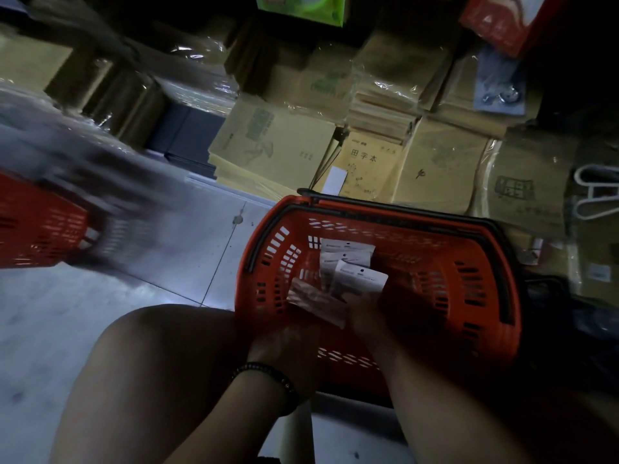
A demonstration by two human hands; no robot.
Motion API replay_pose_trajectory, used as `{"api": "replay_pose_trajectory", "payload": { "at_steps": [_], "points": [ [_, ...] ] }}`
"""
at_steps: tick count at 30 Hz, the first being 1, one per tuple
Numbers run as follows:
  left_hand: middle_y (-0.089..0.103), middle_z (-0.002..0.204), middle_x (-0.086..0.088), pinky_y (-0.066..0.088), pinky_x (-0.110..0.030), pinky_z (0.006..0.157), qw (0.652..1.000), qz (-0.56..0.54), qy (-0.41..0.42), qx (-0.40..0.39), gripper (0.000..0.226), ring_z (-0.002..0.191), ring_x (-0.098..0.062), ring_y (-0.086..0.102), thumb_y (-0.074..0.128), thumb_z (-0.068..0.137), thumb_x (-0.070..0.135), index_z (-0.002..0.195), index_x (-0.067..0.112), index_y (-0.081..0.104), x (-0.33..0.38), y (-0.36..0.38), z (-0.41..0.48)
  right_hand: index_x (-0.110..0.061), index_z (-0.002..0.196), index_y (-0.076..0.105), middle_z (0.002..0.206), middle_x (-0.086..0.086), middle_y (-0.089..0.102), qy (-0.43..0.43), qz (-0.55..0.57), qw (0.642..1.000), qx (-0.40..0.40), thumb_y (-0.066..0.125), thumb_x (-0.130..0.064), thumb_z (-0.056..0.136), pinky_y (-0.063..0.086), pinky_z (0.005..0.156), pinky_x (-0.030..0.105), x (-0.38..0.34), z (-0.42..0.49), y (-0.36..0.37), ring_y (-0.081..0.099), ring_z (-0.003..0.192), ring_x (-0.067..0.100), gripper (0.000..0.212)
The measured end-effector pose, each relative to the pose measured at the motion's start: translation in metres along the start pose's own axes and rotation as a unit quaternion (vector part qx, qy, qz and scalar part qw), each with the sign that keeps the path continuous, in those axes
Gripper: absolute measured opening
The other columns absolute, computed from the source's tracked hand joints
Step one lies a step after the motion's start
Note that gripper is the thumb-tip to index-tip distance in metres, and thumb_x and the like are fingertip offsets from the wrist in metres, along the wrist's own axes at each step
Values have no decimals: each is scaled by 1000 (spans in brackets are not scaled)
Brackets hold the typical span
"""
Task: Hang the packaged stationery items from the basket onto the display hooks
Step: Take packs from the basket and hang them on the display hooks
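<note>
The left hand (284,349) and right hand (365,313) are close together inside the basket (435,229), at the packets (346,254); whether either one grips a packet, I cannot tell.

site type: retail shop, stationery stock. indicators: red plastic shopping basket (469,279) on tiled floor (187,236); second red basket (37,222) at left, blurred; shrink-wrapped stacks of exercise books (274,145) in rows behind; printed practice-book cover (365,169) facing up; boxed goods (301,8) at top edge.
</note>
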State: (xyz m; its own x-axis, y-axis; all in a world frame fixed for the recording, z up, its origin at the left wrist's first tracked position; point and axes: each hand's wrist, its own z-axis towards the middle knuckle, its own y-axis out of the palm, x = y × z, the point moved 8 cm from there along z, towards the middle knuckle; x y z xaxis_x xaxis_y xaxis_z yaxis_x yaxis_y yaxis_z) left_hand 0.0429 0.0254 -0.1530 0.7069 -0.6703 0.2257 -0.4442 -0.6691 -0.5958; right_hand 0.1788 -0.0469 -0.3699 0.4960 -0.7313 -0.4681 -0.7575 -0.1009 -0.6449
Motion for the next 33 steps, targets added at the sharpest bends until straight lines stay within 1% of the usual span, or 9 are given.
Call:
{"api": "replay_pose_trajectory", "payload": {
  "at_steps": [4, 8, 11, 14, 20, 25, 27, 30, 33],
  "points": [
    [59, 147, 0, 51, -41, 110, 1000, -18, 0, -4, 45, 133, -25, 59, 52, 105, 35, 148, 29, 46, 1, -4, -1, -26, 108, 66, 119, -10, 69, -56, -17, 998, 16, 46, -34, 106, 49, 81, 14, -22, -9, -18, 66, 100, 5, 22],
    [61, 144, -3, 53, -38, 104, 1000, -6, 1, -11, 48, 129, -27, 63, 50, 106, 31, 153, 27, 39, 2, -9, -3, -31, 120, 56, 130, 4, 68, -70, -63, 995, -28, 44, -41, 106, 50, 104, 42, -37, -17, -22, 63, 124, 26, 21],
    [63, 141, -1, 55, -36, 103, 1000, -30, -2, -3, 41, 124, -23, 66, 46, 109, 31, 150, 29, 45, -2, -8, 2, -36, 136, 52, 142, 6, 62, -56, -76, 994, -62, 32, -82, 85, 45, 109, 43, -41, -25, -30, 58, 132, 28, 72],
    [58, 146, -1, 55, -39, 105, 997, -79, -24, 6, 45, 127, -22, 63, 50, 107, 34, 152, 29, 43, -16, -6, 10, -48, 143, 53, 151, -6, 55, -26, -12, 999, -44, 34, -91, 86, 40, 113, 43, -20, -25, -34, 53, 138, 20, 75],
    [-1, 172, -15, 40, -53, 118, 989, -86, -64, 102, 94, 154, -43, 23, 68, 94, 47, 163, 39, 5, -30, -29, 8, -22, 141, 55, 124, 8, 71, -40, 69, 996, 43, 55, -27, 104, 50, 89, 29, -95, -84, -136, 68, 111, 26, 38],
    [-34, 170, -7, 8, -55, 129, 980, -1, 51, 191, 118, 159, -39, -20, 78, 87, 49, 163, 46, -11, -3, -61, -18, -13, 124, 64, 106, 10, 70, -40, 170, 983, 61, 62, -26, 98, 52, 80, 41, -125, -125, -213, 68, 93, 28, 29],
    [-33, 170, -3, 0, -53, 128, 963, 12, 89, 256, 115, 158, -32, -23, 76, 88, 47, 164, 46, -11, 6, -77, -36, -17, 100, 66, 89, 11, 70, -47, 223, 972, 55, 63, -28, 90, 49, 68, 42, -139, -143, -241, 68, 78, 32, 15],
    [-10, 176, -1, 17, -58, 130, 922, -12, 133, 363, 103, 162, -30, -8, 66, 88, 50, 164, 49, -4, 13, -101, -67, -11, 103, 72, 100, 17, 77, -41, 306, 950, 44, 62, -31, 79, 55, 76, 42, -159, -169, -272, 74, 94, 41, 33],
    [22, 174, -3, 29, -60, 124, 881, -38, 159, 443, 93, 160, -34, 19, 56, 87, 55, 164, 50, 4, 20, -127, -99, -4, 103, 73, 100, 18, 79, -37, 354, 934, 25, 64, -17, 93, 56, 79, 39, -180, -194, -299, 74, 97, 42, 19]
  ]
}}
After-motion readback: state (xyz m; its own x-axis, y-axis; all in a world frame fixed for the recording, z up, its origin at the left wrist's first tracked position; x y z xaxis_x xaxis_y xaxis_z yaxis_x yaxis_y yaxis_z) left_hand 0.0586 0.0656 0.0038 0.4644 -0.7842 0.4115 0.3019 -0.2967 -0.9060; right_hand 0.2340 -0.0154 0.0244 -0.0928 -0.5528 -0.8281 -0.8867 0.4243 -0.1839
